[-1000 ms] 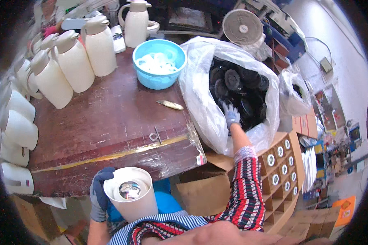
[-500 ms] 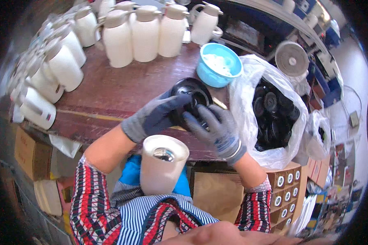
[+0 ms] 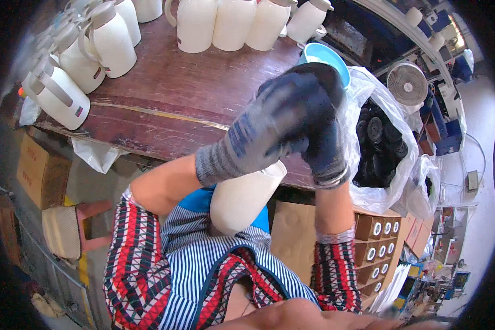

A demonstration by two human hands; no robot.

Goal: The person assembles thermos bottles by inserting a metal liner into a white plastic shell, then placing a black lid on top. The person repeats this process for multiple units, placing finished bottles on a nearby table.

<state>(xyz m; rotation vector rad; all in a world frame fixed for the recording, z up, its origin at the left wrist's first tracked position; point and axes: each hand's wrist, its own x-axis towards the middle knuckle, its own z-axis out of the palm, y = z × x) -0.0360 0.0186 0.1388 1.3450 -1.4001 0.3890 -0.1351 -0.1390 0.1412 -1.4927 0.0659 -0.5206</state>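
Observation:
Both my hands wear grey-and-navy knit gloves and are raised together above the table, close to the camera. My left hand (image 3: 272, 118) is closed and reaches across toward my right hand (image 3: 327, 140). Between and beyond the fingers shows part of a round black plastic piece (image 3: 330, 80); most of it is covered by the gloves, and motion blurs the fingertips. Below the hands, a white jug body (image 3: 242, 203) without a lid leans tilted on my lap against the table edge, its rim partly behind the left glove.
Finished-looking white jugs (image 3: 234, 25) with grey tops line the table's far and left sides. A light-blue bowl (image 3: 341, 65) stands behind the hands. To the right, a clear plastic bag (image 3: 363, 192) holds black round parts. A divided carton (image 3: 363, 236) and a fan (image 3: 407, 82) are also right.
My hands have risen toward the camera and moved right, the left now crossing over the black piece. The jug body on my lap has tilted. The whole view has shifted.

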